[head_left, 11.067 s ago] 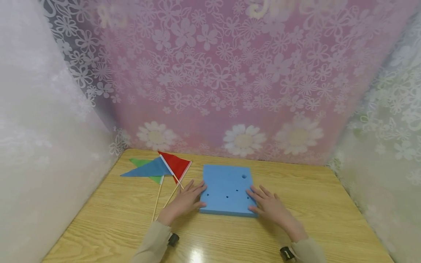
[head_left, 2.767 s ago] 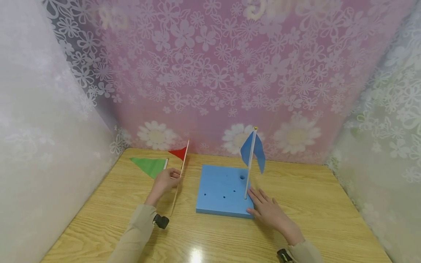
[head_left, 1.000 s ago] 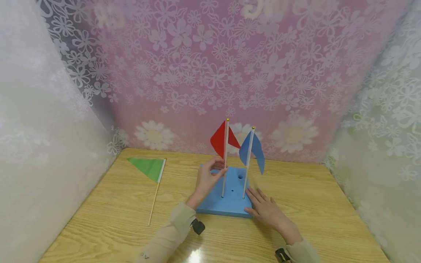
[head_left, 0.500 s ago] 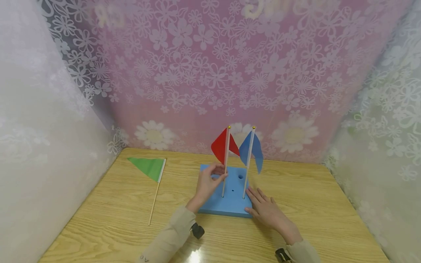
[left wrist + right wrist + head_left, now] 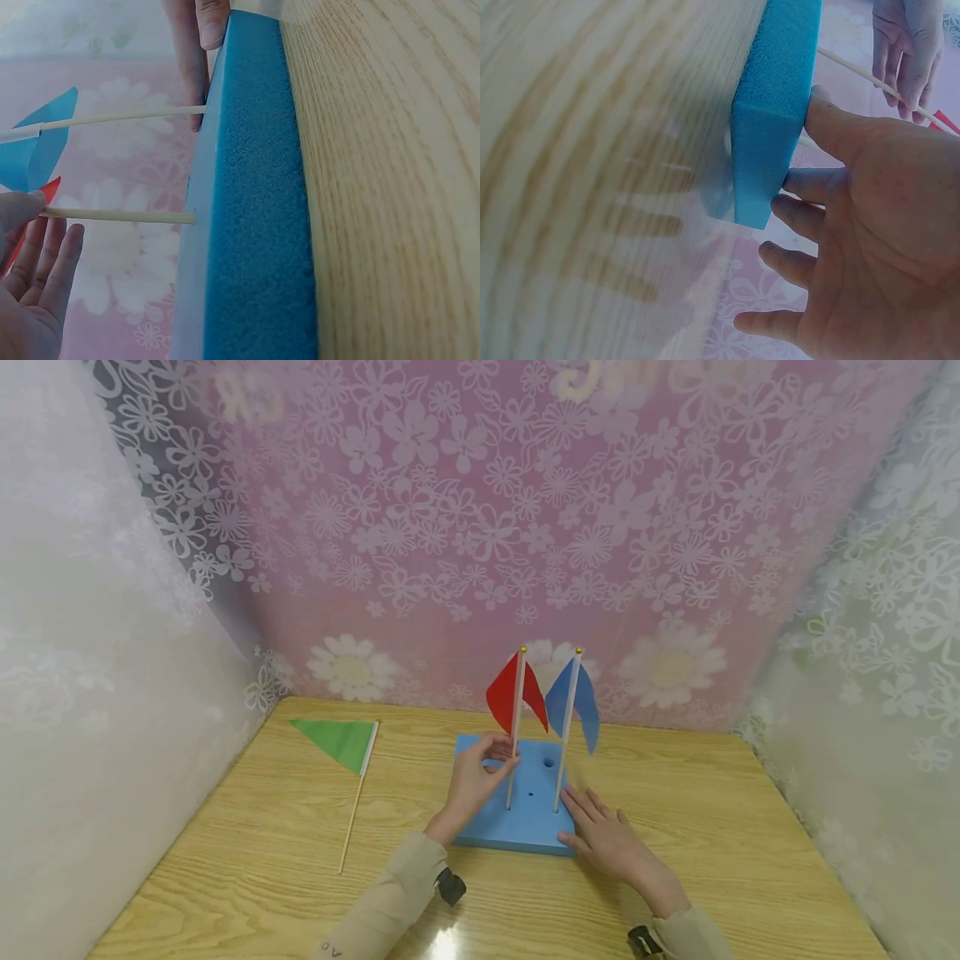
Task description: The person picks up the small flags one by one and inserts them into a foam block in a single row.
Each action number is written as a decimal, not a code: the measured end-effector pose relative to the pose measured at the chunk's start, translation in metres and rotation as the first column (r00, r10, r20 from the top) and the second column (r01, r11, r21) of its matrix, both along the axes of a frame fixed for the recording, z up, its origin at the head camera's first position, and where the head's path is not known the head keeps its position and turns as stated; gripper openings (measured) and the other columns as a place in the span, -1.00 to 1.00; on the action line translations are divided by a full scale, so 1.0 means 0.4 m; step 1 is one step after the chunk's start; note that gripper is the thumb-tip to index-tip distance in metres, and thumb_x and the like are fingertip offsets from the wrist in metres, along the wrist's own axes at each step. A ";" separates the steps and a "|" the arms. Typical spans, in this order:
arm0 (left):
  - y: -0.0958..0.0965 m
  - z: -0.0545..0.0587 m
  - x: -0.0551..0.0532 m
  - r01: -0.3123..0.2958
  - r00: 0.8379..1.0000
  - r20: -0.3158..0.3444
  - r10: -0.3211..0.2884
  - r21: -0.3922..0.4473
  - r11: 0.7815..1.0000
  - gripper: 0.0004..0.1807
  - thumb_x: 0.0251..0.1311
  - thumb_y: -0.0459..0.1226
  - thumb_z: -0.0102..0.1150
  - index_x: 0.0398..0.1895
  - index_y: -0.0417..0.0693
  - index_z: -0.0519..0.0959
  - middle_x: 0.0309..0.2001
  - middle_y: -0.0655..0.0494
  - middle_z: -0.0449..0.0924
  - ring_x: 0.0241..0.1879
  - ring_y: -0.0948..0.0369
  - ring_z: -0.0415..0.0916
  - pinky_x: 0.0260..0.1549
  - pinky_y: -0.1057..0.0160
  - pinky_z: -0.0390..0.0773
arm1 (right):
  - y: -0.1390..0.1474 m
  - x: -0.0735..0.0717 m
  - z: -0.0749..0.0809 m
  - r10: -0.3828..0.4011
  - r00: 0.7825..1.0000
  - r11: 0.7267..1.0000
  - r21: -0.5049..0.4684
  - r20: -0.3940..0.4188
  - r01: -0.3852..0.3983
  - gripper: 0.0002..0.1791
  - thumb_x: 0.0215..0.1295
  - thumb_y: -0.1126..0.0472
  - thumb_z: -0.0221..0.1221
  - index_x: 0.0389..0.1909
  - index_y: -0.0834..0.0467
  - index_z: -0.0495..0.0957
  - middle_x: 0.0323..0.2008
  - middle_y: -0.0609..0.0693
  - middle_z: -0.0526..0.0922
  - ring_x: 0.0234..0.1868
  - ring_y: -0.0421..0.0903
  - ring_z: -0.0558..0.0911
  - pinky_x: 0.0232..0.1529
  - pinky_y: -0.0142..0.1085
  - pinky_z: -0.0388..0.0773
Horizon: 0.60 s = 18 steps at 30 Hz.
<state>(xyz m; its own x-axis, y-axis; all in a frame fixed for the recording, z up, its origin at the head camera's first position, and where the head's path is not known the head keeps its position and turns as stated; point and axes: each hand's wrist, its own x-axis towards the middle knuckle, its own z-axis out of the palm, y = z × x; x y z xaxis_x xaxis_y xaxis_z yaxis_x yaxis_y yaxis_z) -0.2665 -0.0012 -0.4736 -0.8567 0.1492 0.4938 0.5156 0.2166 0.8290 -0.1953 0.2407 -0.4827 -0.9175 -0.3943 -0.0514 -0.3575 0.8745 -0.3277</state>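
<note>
A blue foam block (image 5: 517, 835) lies on the table, with small holes in its top. The red flag (image 5: 504, 693) stands upright in it, the foot of its stick in a hole near the middle. My left hand (image 5: 474, 777) pinches that stick below the cloth, between thumb and fingers. To the right the blue flag (image 5: 561, 697) stands in another hole, untouched by the left hand. My right hand (image 5: 611, 839) rests against the block's right edge with straight fingers; in the right wrist view its thumb and fingertips touch the foam (image 5: 769, 142).
A green flag (image 5: 341, 743) lies flat on the wooden table (image 5: 247, 852) to the left, its stick towards me. A wider hole (image 5: 548, 763) shows at the block's back right. A pink floral cloth (image 5: 465, 568) hangs behind the table.
The blue flag, then the red one, went from the table into the block. Over the last second the red flag sank slightly in its hole. The right hand stayed at the block's edge.
</note>
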 end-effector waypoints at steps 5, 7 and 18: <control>-0.001 -0.002 -0.001 0.010 1.000 0.008 -0.010 -0.026 1.000 -0.71 0.21 -0.35 0.42 -0.01 -0.16 0.63 -0.16 0.05 0.76 -0.19 0.15 0.71 -0.31 0.39 0.70 | -0.001 -0.001 0.000 -0.005 1.000 1.000 0.002 0.002 0.005 -0.23 0.53 -0.08 0.07 0.57 0.22 0.11 0.57 0.21 0.10 0.55 0.34 0.05 0.27 0.56 0.04; -0.002 -0.001 -0.002 0.014 1.000 0.015 -0.014 -0.028 0.999 -0.70 0.21 -0.36 0.42 0.00 -0.17 0.63 -0.15 0.05 0.76 -0.18 0.14 0.71 -0.30 0.40 0.70 | -0.001 -0.001 0.000 -0.005 1.000 1.000 0.002 0.001 0.005 -0.23 0.53 -0.07 0.08 0.57 0.22 0.11 0.57 0.21 0.11 0.55 0.35 0.05 0.27 0.56 0.05; -0.051 -0.001 -0.011 -0.035 0.998 0.054 0.036 -0.008 0.999 -0.69 0.25 -0.24 0.41 0.04 -0.01 0.64 -0.11 0.18 0.74 -0.13 0.24 0.67 -0.22 0.36 0.70 | -0.003 0.002 0.005 -0.006 1.000 1.000 -0.012 0.018 0.006 -0.23 0.53 -0.06 0.08 0.58 0.21 0.10 0.57 0.21 0.09 0.55 0.35 0.04 0.29 0.55 0.02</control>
